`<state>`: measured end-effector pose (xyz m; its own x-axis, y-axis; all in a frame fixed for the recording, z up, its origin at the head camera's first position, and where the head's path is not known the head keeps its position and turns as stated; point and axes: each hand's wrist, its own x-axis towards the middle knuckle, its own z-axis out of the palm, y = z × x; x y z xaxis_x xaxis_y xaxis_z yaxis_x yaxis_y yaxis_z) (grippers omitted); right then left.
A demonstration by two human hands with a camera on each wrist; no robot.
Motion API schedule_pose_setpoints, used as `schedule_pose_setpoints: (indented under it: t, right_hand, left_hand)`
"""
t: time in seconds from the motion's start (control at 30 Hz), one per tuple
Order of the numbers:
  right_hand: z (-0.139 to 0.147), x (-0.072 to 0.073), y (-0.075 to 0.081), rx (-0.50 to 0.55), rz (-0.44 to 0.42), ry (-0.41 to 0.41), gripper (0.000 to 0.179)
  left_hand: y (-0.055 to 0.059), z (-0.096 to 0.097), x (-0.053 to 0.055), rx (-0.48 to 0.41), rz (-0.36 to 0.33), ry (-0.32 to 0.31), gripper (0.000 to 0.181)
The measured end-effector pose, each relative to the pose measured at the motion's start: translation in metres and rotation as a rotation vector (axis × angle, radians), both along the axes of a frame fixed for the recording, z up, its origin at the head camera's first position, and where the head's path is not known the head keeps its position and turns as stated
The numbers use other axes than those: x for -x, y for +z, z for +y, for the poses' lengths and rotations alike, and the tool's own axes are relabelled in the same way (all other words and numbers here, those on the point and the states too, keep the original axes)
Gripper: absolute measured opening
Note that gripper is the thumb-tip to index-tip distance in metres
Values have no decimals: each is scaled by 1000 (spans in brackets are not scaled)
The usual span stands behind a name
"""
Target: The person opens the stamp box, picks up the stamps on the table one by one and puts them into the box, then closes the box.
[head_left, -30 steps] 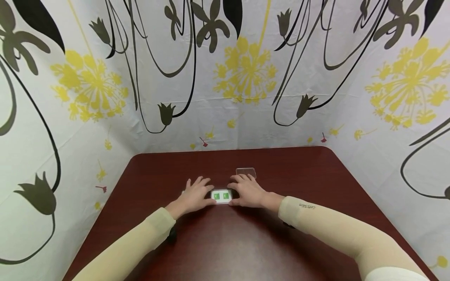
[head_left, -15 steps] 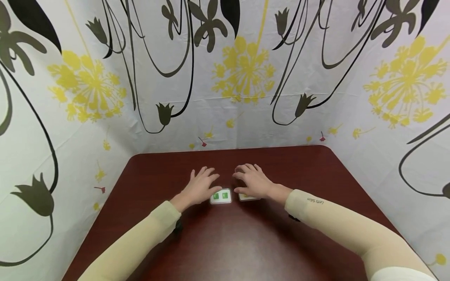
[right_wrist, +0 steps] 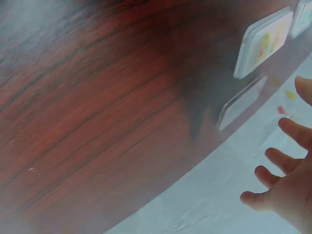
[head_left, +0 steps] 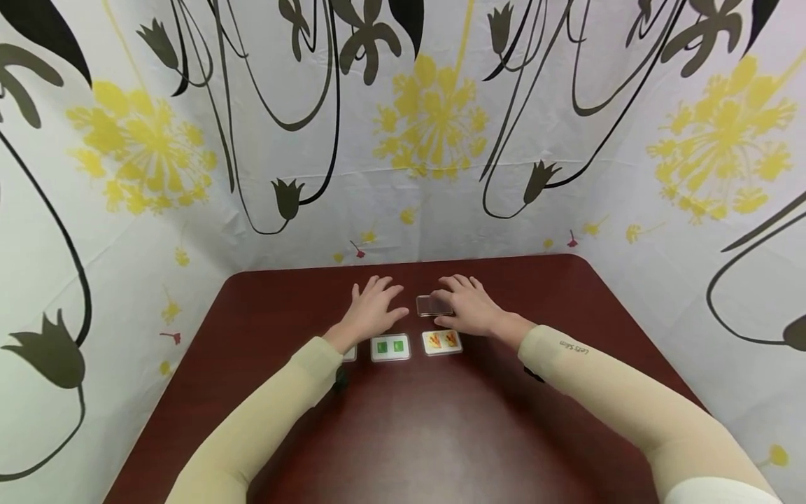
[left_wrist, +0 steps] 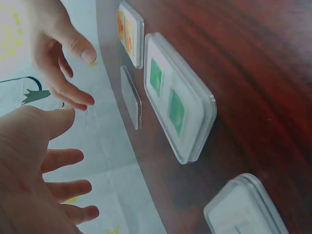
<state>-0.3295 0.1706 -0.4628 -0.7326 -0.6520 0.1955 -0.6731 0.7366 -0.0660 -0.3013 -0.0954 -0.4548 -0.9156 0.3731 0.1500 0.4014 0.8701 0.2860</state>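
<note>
In the head view my left hand hovers with spread fingers behind a flat clear case holding a white card with two green squares. My right hand reaches over the table, its fingers overlapping the right end of a thin clear plastic lid. Just in front of that hand lies another clear case, its white card bearing two orange pictures. A third white case shows at the bottom of the left wrist view, largely behind my left wrist in the head view. Nothing is held in either hand.
The cases lie in a row on a dark red wooden table with rounded far corners. White fabric with a yellow and grey plant print hangs behind the table and along both sides.
Both hands have lifted off the green-square case and moved back toward the far edge, the right one also rightward. The orange-picture case and the lid have come into fuller view.
</note>
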Motion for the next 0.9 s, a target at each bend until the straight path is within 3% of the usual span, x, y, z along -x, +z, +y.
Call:
schedule_pose_setpoints:
  t: [0.23,0.57,0.9]
  right_hand:
    - [16,13,-7,-51,-2,-34,60]
    - [31,31,-15,-82,-93,-101,70]
    - [37,46,-22,-104,-191,-170,82]
  left_hand:
    - [-1,6,15,-38,-35,32,60]
    - [-19,19,29,-12,-125,54,73]
    - [-34,34,44,12,-153,67,77]
